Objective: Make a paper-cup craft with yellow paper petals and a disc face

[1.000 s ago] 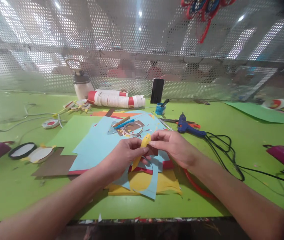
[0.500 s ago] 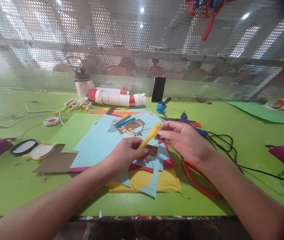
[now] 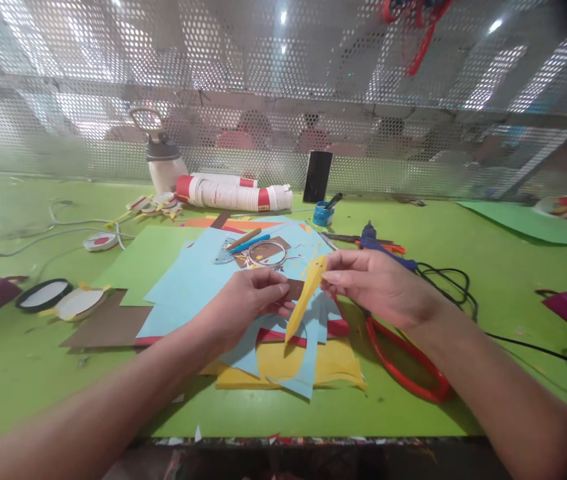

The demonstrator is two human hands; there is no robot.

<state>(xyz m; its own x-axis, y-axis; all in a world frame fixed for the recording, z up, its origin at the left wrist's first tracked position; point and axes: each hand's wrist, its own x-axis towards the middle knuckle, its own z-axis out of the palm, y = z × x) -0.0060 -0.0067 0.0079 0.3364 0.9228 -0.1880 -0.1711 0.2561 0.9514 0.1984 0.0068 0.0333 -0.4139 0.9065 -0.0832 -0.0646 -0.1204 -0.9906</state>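
My right hand (image 3: 383, 283) pinches a long yellow paper cutout (image 3: 304, 303) near its wider upper end, which has small dark dots. The cutout tapers to a point at the bottom and hangs tilted over the papers. Just left of it is my left hand (image 3: 250, 300), fingers loosely bent and apart, with nothing visible in them. Below both hands lie light blue paper sheets (image 3: 178, 287), a blue offcut with a curved cut edge (image 3: 308, 373) and yellow paper (image 3: 338, 363). Red-handled scissors (image 3: 398, 370) rest under my right forearm, their blades hidden.
A blue glue gun (image 3: 370, 233) with a black cord lies to the right. Pens, a protractor and a clear ring (image 3: 269, 255) sit on the sheets. Behind stand stacked paper cups (image 3: 233, 195), a phone (image 3: 318, 177), a spray bottle (image 3: 163, 163) and a blue pot (image 3: 323, 213).
My left hand has let go of the yellow cutout's lower end. The cutout has swung steeper, its tip now pointing down, held by my right hand alone.
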